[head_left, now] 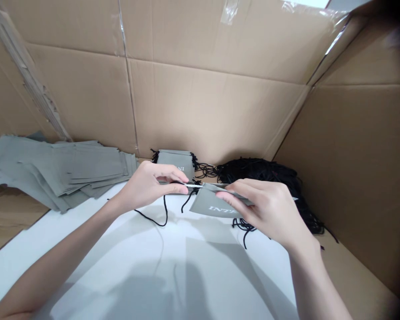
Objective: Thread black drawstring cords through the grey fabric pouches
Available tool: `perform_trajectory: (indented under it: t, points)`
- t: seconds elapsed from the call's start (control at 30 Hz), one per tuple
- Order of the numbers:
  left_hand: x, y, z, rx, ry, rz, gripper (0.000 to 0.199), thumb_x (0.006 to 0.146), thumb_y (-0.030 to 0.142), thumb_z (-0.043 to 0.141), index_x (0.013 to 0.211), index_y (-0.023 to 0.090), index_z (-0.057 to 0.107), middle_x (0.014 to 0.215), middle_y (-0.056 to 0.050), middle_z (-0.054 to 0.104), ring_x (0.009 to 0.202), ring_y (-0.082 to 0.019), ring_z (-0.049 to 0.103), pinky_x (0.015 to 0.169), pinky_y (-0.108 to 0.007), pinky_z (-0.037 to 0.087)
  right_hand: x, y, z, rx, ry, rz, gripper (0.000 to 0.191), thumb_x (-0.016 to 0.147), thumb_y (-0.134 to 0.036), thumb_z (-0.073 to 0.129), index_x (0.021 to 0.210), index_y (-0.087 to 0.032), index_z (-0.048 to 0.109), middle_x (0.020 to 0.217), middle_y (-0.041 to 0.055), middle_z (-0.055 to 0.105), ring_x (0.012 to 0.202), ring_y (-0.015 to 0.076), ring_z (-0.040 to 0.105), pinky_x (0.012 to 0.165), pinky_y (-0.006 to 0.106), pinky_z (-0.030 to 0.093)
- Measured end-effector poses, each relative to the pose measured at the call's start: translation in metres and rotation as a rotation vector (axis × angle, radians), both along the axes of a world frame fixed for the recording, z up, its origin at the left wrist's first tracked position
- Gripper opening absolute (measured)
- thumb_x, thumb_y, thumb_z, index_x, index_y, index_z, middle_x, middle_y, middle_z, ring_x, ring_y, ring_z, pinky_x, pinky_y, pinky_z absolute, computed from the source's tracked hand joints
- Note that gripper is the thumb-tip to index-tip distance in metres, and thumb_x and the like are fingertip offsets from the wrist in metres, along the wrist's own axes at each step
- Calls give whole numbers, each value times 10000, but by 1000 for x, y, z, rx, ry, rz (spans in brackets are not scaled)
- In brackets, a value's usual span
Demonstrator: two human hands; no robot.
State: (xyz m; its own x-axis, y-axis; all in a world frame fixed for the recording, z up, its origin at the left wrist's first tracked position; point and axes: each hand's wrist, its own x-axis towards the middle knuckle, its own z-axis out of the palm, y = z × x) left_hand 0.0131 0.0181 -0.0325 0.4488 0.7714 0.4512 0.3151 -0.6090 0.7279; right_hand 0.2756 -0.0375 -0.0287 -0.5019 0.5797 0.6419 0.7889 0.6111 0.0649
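My right hand (266, 204) pinches a flat grey fabric pouch (213, 205) with white lettering, its top edge turned up toward me. My left hand (155, 184) is closed, thumb and fingertips pinching a thin whitish rod (194, 186) whose tip meets the pouch's upper left corner. Black cord (166, 213) trails from the left hand in a loose loop over the white surface. Another short cord end (186, 202) dangles beside the pouch. Whether the rod's tip is inside the pouch's edge I cannot tell.
Grey pouches (86, 164) lie in a fanned heap at the left. Behind my hands is a stack of pouches with black cords (175, 158). A pile of black cords (263, 169) sits at the right. Cardboard walls (203, 102) enclose the white work surface (146, 275).
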Motion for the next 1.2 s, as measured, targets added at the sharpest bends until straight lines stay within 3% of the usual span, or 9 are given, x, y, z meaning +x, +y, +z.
perform_trajectory:
  t: [0.13,0.33,0.5,0.63,0.77,0.93,1.03,1.1,1.2]
  points:
    - [6,0,-6,18,-115,53,181,763,331,809,884,205,764,868,-4,781,779,-131,719,708,-185,544,1,1,-1,-15,27,-3,375,1010,-391,526,745,-166,664,605,-6,587,502,112,446,521,264,295]
    - [4,-1,-7,65,13,16,264,795,278,747,1043,207,692,754,33,731,709,-123,681,687,-208,518,1,0,4,-194,239,-61,340,978,-431,571,781,-181,691,644,-12,619,541,109,473,546,250,326]
    - [-1,0,-3,-100,121,-25,460,805,315,731,1230,235,574,791,30,736,757,-159,703,698,-249,511,3,3,7,-378,354,-118,439,948,-514,566,678,-177,644,562,-27,493,511,108,365,498,265,272]
    - [-5,2,-1,-212,188,-105,573,783,308,747,1298,237,508,788,27,709,792,-172,706,699,-255,495,6,6,7,-522,491,-98,471,925,-545,576,643,-169,597,588,-19,473,536,108,374,480,258,263]
    - [-9,3,1,-288,275,-118,630,776,318,748,1337,232,475,817,20,704,757,-166,688,663,-249,475,8,7,7,-583,556,-105,480,900,-569,599,635,-169,589,592,-24,458,539,104,363,474,254,255]
    - [-18,7,2,-280,479,-155,677,815,354,714,1418,243,426,889,18,735,848,-176,680,739,-258,467,12,8,7,-624,527,-125,501,892,-594,592,617,-177,551,592,-29,441,538,104,361,477,254,256]
    - [-26,11,3,-264,603,-177,691,840,366,694,1458,269,400,981,14,755,952,-188,681,812,-265,461,11,10,7,-637,476,-119,514,900,-589,579,599,-182,491,586,-32,414,534,104,350,475,255,256]
    - [-30,12,6,-238,641,-164,720,838,416,701,1472,273,392,1160,-24,732,1109,-216,650,887,-280,462,11,11,7,-634,453,-113,519,911,-585,564,596,-186,456,586,-35,389,531,102,330,470,258,248]
    - [-32,13,8,-161,576,-97,687,858,528,664,1455,271,440,1473,-68,537,1346,-258,505,999,-313,452,9,12,6,-638,429,-106,519,919,-589,548,603,-188,452,591,-38,381,540,103,319,470,257,243]
